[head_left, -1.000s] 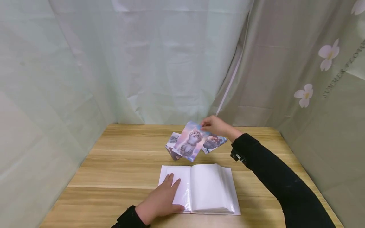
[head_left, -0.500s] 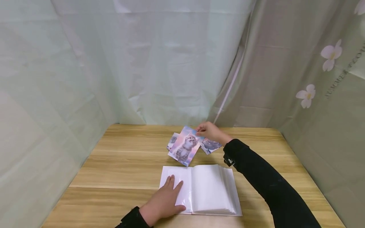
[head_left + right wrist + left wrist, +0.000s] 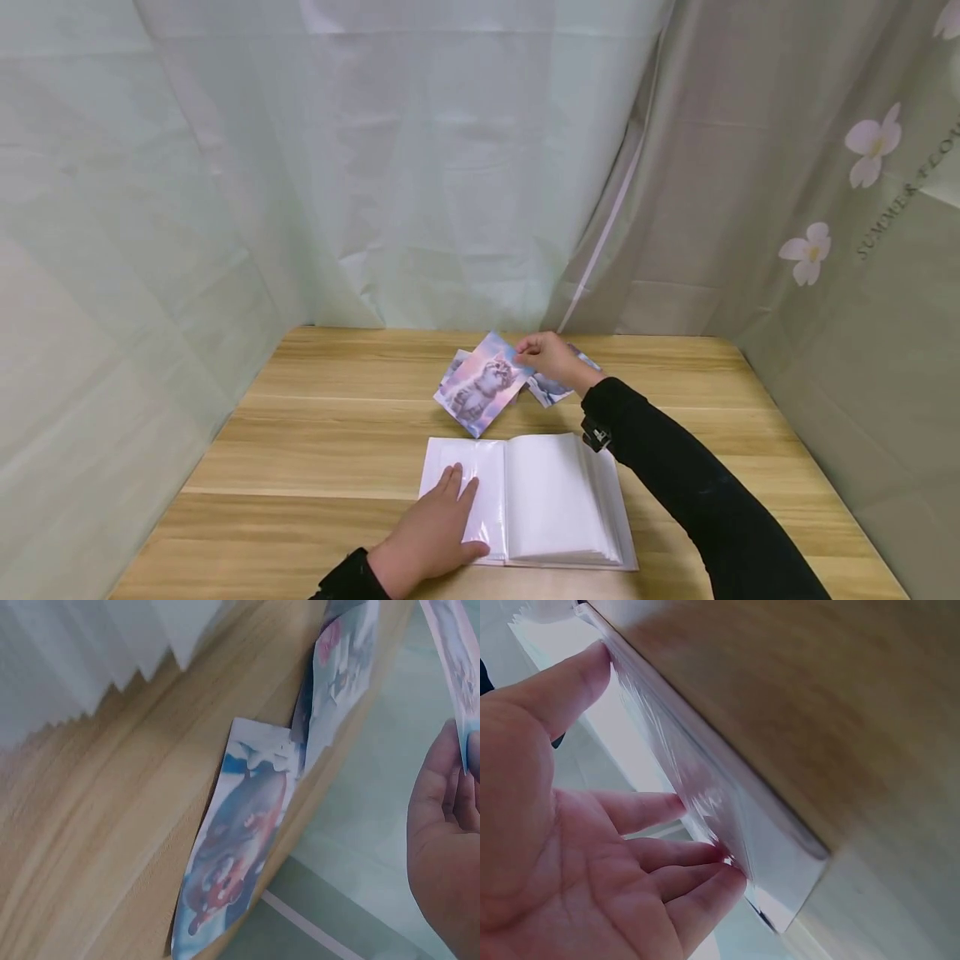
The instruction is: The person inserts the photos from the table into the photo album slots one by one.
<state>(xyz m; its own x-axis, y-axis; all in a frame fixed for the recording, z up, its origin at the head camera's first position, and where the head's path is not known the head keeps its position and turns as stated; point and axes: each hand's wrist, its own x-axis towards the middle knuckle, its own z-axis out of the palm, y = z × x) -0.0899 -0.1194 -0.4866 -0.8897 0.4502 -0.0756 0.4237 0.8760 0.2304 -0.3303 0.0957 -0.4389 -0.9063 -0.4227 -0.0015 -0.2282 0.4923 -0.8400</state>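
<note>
While left hand (image 3: 427, 537) presses album (image 3: 551, 500) flat, right hand (image 3: 552, 360) pinches kitten photo (image 3: 480, 385)

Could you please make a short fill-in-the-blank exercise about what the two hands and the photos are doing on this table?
1. The right hand pinches a photo that shows a ____.
2. The left hand rests flat on the ____ page of the open album.
3. The other photos lie on the table ____ the album, on its far side.
4. Both sleeves are ____ in colour.

Missing words: kitten; left; behind; black
</note>
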